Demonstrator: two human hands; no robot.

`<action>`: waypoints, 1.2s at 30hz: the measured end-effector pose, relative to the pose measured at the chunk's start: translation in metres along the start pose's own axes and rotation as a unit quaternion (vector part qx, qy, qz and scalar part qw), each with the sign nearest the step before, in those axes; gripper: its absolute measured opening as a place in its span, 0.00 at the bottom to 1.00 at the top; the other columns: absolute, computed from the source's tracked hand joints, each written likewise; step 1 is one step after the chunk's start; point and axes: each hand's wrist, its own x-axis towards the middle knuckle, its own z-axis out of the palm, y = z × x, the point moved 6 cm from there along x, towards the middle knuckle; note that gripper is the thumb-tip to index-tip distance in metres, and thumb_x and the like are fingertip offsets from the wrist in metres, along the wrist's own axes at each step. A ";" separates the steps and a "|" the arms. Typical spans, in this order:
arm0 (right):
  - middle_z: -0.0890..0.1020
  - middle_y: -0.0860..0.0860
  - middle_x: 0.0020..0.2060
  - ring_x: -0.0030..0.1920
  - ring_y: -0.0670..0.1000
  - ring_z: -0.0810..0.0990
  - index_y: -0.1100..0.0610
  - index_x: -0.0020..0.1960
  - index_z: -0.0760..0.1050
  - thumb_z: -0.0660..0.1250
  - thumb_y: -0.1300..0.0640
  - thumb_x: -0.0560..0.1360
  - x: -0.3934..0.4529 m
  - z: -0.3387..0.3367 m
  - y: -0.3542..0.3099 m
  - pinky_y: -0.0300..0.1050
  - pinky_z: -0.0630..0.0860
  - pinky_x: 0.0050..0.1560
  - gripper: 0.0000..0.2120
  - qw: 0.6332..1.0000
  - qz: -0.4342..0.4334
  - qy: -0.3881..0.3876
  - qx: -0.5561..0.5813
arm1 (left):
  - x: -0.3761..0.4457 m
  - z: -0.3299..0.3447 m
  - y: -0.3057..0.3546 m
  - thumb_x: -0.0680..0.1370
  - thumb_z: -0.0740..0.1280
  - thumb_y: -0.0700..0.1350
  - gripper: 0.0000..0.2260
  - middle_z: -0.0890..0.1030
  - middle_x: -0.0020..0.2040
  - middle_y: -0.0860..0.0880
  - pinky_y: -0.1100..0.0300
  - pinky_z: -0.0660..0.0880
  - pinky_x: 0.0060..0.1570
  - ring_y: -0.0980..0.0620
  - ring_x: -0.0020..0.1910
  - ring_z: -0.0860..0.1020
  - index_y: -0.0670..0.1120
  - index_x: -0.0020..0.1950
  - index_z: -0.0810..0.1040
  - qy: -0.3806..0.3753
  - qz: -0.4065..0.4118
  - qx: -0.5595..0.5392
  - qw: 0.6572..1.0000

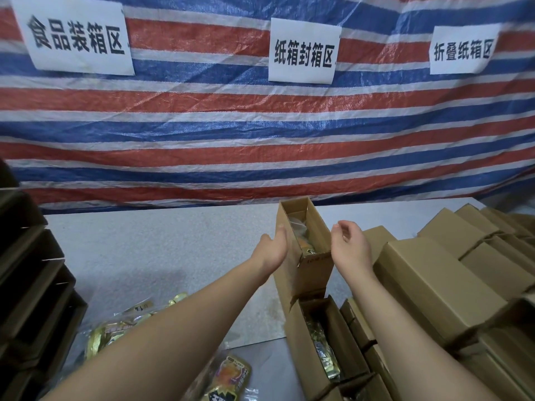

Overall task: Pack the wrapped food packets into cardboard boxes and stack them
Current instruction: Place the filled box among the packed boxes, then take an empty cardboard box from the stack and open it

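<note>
A tall open cardboard box point(315, 273) stands on the grey table with wrapped food packets point(304, 235) showing inside it. My left hand point(273, 246) lies against the box's left wall, thumb up at the rim, fingers hidden behind the cardboard. My right hand point(348, 243) hovers just right of the box, fingers loosely curled, holding nothing. Another open box point(327, 351) with a gold packet point(325, 354) inside sits nearer to me. Loose packets point(121, 331) lie at the lower left, and one orange packet point(231, 377) sits at the bottom centre.
Closed cardboard boxes point(434, 285) are piled on the right. Dark stacked boxes point(31, 282) fill the left edge. A red, white and blue striped tarp point(260, 125) with several paper signs hangs behind the table point(162, 250).
</note>
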 end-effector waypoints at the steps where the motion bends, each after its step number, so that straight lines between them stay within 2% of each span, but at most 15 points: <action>1: 0.76 0.47 0.64 0.63 0.49 0.74 0.51 0.68 0.71 0.59 0.49 0.83 -0.001 -0.003 -0.006 0.45 0.73 0.58 0.16 1.000 -0.014 0.009 0.006 | -0.002 -0.003 0.003 0.82 0.46 0.65 0.33 0.56 0.81 0.45 0.44 0.59 0.73 0.41 0.78 0.58 0.45 0.81 0.50 0.011 0.010 0.005 1.000; 4: 0.76 0.44 0.57 0.56 0.45 0.74 0.49 0.64 0.73 0.59 0.49 0.83 -0.018 -0.002 -0.048 0.39 0.71 0.50 0.12 0.998 -0.057 -0.003 0.031 | -0.030 -0.040 0.018 0.83 0.46 0.62 0.30 0.58 0.80 0.45 0.45 0.60 0.73 0.42 0.77 0.61 0.45 0.80 0.55 0.050 0.043 0.020 0.998; 6: 0.78 0.43 0.53 0.52 0.44 0.75 0.48 0.61 0.74 0.59 0.50 0.83 -0.040 0.005 -0.084 0.42 0.71 0.51 0.10 0.996 -0.081 -0.029 0.039 | -0.060 -0.078 0.024 0.84 0.46 0.60 0.28 0.61 0.79 0.45 0.47 0.62 0.71 0.43 0.76 0.63 0.44 0.79 0.58 0.080 0.067 0.019 0.994; 8: 0.78 0.40 0.49 0.51 0.44 0.76 0.44 0.56 0.74 0.59 0.49 0.82 -0.055 0.010 -0.107 0.45 0.72 0.53 0.06 0.993 -0.097 -0.051 0.036 | -0.085 -0.102 0.030 0.84 0.48 0.58 0.26 0.67 0.75 0.44 0.51 0.64 0.66 0.46 0.70 0.68 0.43 0.76 0.64 0.100 0.104 0.016 0.989; 11: 0.78 0.38 0.44 0.48 0.43 0.77 0.43 0.50 0.74 0.60 0.50 0.82 -0.090 0.019 -0.143 0.39 0.72 0.44 0.06 0.989 -0.119 -0.073 0.047 | -0.133 -0.144 0.033 0.84 0.50 0.55 0.21 0.73 0.66 0.47 0.56 0.64 0.58 0.47 0.63 0.71 0.44 0.69 0.71 0.131 0.153 0.022 0.979; 13: 0.80 0.39 0.42 0.45 0.42 0.77 0.44 0.48 0.76 0.61 0.50 0.82 -0.117 0.027 -0.162 0.37 0.70 0.39 0.07 0.987 -0.127 -0.088 0.053 | -0.163 -0.169 0.029 0.84 0.52 0.54 0.17 0.77 0.58 0.48 0.56 0.67 0.55 0.47 0.56 0.74 0.45 0.59 0.74 0.147 0.170 0.038 0.974; 15: 0.81 0.41 0.45 0.48 0.44 0.78 0.46 0.50 0.78 0.61 0.49 0.81 -0.147 0.039 -0.176 0.41 0.72 0.44 0.07 0.983 -0.138 -0.108 0.051 | -0.192 -0.190 0.020 0.82 0.54 0.51 0.15 0.78 0.47 0.49 0.55 0.69 0.46 0.48 0.47 0.74 0.43 0.49 0.74 0.160 0.183 0.049 0.969; 17: 0.82 0.41 0.46 0.50 0.44 0.79 0.44 0.48 0.77 0.61 0.50 0.81 -0.180 0.050 -0.186 0.41 0.74 0.46 0.07 0.979 -0.142 -0.130 0.061 | -0.223 -0.209 0.006 0.81 0.55 0.48 0.13 0.74 0.38 0.50 0.55 0.67 0.39 0.48 0.40 0.71 0.43 0.42 0.72 0.169 0.188 0.046 0.967; 19: 0.82 0.42 0.45 0.49 0.45 0.80 0.43 0.45 0.76 0.61 0.53 0.82 -0.216 0.063 -0.191 0.43 0.76 0.48 0.09 0.974 -0.133 -0.160 0.089 | -0.249 -0.222 -0.015 0.81 0.56 0.48 0.13 0.76 0.40 0.48 0.55 0.69 0.39 0.47 0.41 0.73 0.40 0.45 0.74 0.173 0.176 0.044 0.968; 21: 0.83 0.43 0.45 0.48 0.43 0.81 0.44 0.46 0.76 0.61 0.55 0.82 -0.252 0.073 -0.190 0.42 0.76 0.50 0.10 0.969 -0.118 -0.190 0.106 | -0.273 -0.234 -0.039 0.81 0.57 0.48 0.14 0.80 0.47 0.45 0.53 0.74 0.46 0.46 0.48 0.78 0.40 0.52 0.77 0.181 0.158 0.046 0.970; 24: 0.83 0.44 0.46 0.46 0.40 0.82 0.44 0.47 0.76 0.60 0.56 0.82 -0.300 0.090 -0.184 0.38 0.75 0.47 0.10 0.960 -0.103 -0.236 0.113 | -0.302 -0.247 -0.074 0.82 0.58 0.48 0.15 0.81 0.51 0.43 0.48 0.75 0.55 0.44 0.53 0.79 0.39 0.54 0.78 0.189 0.143 0.034 0.971; 30: 0.84 0.47 0.46 0.49 0.46 0.82 0.46 0.47 0.77 0.61 0.57 0.82 -0.361 0.116 -0.187 0.44 0.78 0.52 0.10 0.948 -0.083 -0.285 0.117 | -0.341 -0.277 -0.113 0.82 0.59 0.48 0.12 0.82 0.46 0.49 0.52 0.76 0.51 0.50 0.48 0.80 0.45 0.49 0.79 0.212 0.166 0.039 0.962; 33: 0.83 0.46 0.48 0.52 0.47 0.82 0.45 0.49 0.77 0.61 0.56 0.82 -0.376 0.128 -0.197 0.42 0.78 0.51 0.08 0.944 -0.095 -0.299 0.100 | -0.361 -0.305 -0.111 0.82 0.59 0.49 0.10 0.81 0.43 0.55 0.59 0.75 0.45 0.57 0.44 0.78 0.51 0.47 0.79 0.265 0.227 0.081 0.934; 34: 0.83 0.46 0.50 0.53 0.47 0.81 0.46 0.51 0.77 0.61 0.55 0.82 -0.379 0.132 -0.203 0.42 0.77 0.52 0.07 0.943 -0.105 -0.303 0.091 | -0.370 -0.318 -0.108 0.82 0.59 0.50 0.10 0.81 0.44 0.56 0.60 0.76 0.45 0.58 0.45 0.78 0.51 0.49 0.79 0.298 0.256 0.110 0.913; 36: 0.82 0.45 0.54 0.57 0.47 0.79 0.49 0.58 0.77 0.62 0.55 0.82 -0.383 0.142 -0.220 0.40 0.73 0.55 0.08 0.941 -0.136 -0.303 0.070 | -0.387 -0.346 -0.097 0.82 0.59 0.52 0.13 0.80 0.53 0.54 0.57 0.75 0.52 0.55 0.52 0.77 0.49 0.56 0.80 0.388 0.312 0.198 0.844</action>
